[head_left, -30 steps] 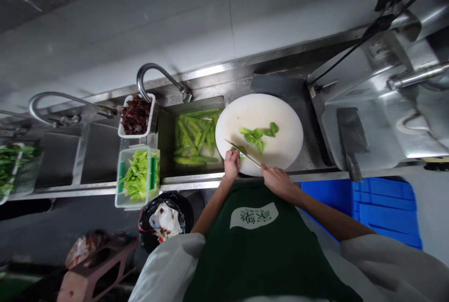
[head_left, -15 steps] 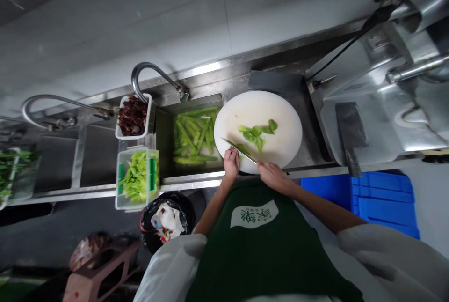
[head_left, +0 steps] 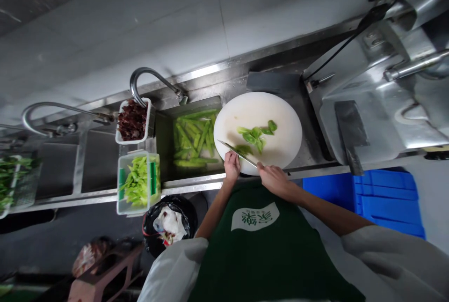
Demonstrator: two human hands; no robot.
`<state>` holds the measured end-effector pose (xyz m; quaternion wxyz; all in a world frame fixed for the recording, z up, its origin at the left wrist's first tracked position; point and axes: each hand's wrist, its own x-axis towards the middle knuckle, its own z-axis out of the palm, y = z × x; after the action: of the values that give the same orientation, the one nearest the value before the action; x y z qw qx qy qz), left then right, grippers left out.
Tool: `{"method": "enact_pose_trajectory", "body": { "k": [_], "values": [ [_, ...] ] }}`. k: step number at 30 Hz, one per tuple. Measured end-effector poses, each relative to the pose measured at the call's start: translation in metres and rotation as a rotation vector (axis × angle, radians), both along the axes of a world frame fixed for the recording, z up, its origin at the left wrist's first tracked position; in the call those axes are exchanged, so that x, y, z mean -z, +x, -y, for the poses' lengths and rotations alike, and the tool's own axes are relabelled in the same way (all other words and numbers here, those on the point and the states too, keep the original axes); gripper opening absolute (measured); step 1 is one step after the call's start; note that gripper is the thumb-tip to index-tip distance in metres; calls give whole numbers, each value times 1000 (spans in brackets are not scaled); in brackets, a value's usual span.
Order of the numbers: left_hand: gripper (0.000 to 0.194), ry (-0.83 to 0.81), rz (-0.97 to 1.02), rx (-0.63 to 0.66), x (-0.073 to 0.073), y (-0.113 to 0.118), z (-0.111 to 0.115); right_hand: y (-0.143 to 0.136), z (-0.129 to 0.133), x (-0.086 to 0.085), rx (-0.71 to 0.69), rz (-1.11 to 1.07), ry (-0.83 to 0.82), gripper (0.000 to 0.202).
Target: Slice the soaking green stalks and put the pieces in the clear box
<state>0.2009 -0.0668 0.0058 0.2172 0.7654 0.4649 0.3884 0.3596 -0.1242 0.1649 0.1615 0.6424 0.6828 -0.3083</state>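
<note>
On the round white cutting board [head_left: 259, 105], my right hand [head_left: 275, 180] grips the handle of a kitchen knife [head_left: 234, 151]. The blade points left and slightly away from me. My left hand [head_left: 232, 166] is closed at the board's near left edge, fingertips curled close to the blade. A green vegetable is pressed under those fingers, mostly hidden by them and the knife. Cut green pieces [head_left: 244, 149] lie just beyond the blade. Several larger green vegetable pieces [head_left: 257, 137] rest mid-board.
Left of the board, a sink basin holds long green stalks [head_left: 196, 136] in water. Further left stand a tub of sliced green stalks [head_left: 136, 182] and a container of dark red leaves [head_left: 132, 121]. A cleaver [head_left: 351, 128] lies right. Below are a lined bin [head_left: 187, 217] and blue crate [head_left: 386, 199].
The knife tip has slid a little to the left and away from me. More cut green shows beyond the blade. Both hands stay in nearly the same place; the view has shifted slightly.
</note>
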Motion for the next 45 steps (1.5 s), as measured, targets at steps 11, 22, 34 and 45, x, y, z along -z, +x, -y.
{"method": "enact_pose_trajectory", "body": {
  "k": [11, 22, 34, 45],
  "values": [
    [24, 28, 14, 0, 0, -3, 0, -8, -6, 4, 18, -14, -9, 39],
    [23, 27, 60, 1, 1, -1, 1, -13, -13, 0, 26, -7, -6, 37],
    [24, 1, 82, -8, 11, -5, 2, -21, -22, 0, 29, 9, 17, 38],
    [27, -51, 58, 26, 10, -10, 2, -25, -24, -3, 34, 1, 15, 40]
  ]
}}
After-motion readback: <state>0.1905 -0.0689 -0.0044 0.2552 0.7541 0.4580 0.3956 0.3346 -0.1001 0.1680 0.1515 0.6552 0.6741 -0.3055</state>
